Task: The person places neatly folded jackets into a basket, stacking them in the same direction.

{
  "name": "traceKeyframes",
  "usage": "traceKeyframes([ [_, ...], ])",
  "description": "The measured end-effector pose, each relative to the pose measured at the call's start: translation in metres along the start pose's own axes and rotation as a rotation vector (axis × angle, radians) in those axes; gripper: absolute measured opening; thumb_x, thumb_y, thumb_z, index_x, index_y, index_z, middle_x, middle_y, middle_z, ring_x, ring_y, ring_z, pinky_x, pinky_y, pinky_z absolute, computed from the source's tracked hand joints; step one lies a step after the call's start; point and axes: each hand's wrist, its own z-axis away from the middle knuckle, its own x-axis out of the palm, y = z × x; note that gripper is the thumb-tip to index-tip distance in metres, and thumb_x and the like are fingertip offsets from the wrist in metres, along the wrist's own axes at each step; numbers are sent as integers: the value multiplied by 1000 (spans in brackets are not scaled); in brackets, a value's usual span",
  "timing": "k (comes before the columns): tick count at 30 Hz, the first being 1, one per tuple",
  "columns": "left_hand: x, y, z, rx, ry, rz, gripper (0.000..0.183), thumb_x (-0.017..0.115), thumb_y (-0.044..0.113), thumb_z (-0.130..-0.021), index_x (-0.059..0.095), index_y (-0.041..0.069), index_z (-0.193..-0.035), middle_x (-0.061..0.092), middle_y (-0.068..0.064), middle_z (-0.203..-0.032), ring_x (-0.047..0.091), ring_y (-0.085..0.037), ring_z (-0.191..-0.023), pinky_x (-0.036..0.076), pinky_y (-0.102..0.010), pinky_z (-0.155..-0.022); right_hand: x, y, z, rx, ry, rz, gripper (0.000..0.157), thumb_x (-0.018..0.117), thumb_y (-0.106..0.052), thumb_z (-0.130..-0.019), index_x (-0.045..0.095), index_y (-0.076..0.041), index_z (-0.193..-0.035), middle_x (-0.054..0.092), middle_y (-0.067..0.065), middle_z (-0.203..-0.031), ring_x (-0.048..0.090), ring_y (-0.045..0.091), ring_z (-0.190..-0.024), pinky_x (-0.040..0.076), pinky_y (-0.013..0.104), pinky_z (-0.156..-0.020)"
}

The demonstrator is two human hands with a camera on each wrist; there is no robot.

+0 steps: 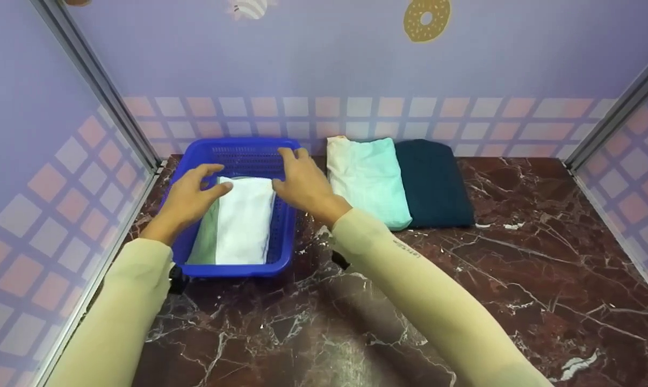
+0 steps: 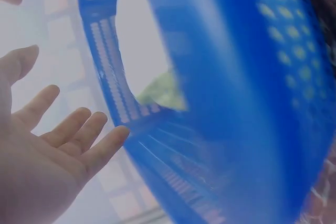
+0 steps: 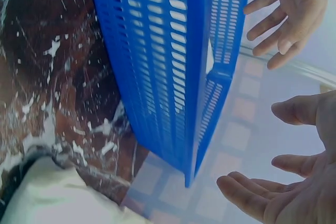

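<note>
A blue plastic basket (image 1: 290, 236) stands on the left of the table. Inside it lie a folded white cloth (image 1: 243, 220) and, beside and partly under it, a folded green cloth (image 1: 206, 236). Over the basket's left side hovers my left hand (image 1: 187, 196), fingers spread and holding nothing. My right hand (image 1: 305, 180) is above the basket's right rim, its fingers also loose and apart. Both wrist views show the left hand (image 2: 63, 150) and the right hand (image 3: 294, 171) clear of the cloths, with the basket wall (image 3: 152, 51) close by.
Right of the basket lies a folded light-aqua cloth (image 1: 367, 183), with a folded dark navy cloth (image 1: 434, 183) against its right side. The table (image 1: 517, 269) is dark red marble. A tiled-pattern wall (image 1: 463, 70) rises behind, with side panels at left and right.
</note>
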Motion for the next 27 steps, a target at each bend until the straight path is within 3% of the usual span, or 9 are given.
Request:
traceKeyframes([
  [7, 15, 30, -15, 69, 5, 17, 67, 62, 43, -108, 46, 3, -159, 44, -22, -161, 37, -42, -149, 30, -59, -121, -24, 18, 2, 1, 55, -37, 68, 71, -29, -102, 43, -6, -160, 52, 20, -147, 57, 32, -130, 47, 45, -111],
  [14, 31, 63, -32, 116, 37, 36, 64, 63, 41, -107, 49, 6, -158, 45, -19, -161, 36, -39, -152, 26, -55, -124, -46, 39, 5, 39, 113, -97, 71, 71, -30, -102, 41, -7, -162, 45, 21, -158, 54, 35, -137, 44, 47, -115],
  [17, 40, 77, -40, 144, 51, 32, 62, 64, 40, -106, 50, 7, -157, 47, -19, -160, 38, -38, -150, 27, -54, -124, -55, 48, 7, 47, 140, -104, 70, 71, -30, -102, 42, -7, -161, 47, 21, -156, 56, 35, -134, 47, 47, -112],
  [27, 73, 114, -57, 133, 42, 123, 61, 66, 40, -105, 49, 13, -158, 45, -12, -162, 39, -31, -150, 29, -52, -123, -77, 80, 14, 75, 188, -159, 67, 68, -32, -104, 44, -6, -160, 46, 24, -156, 55, 38, -135, 46, 49, -111],
])
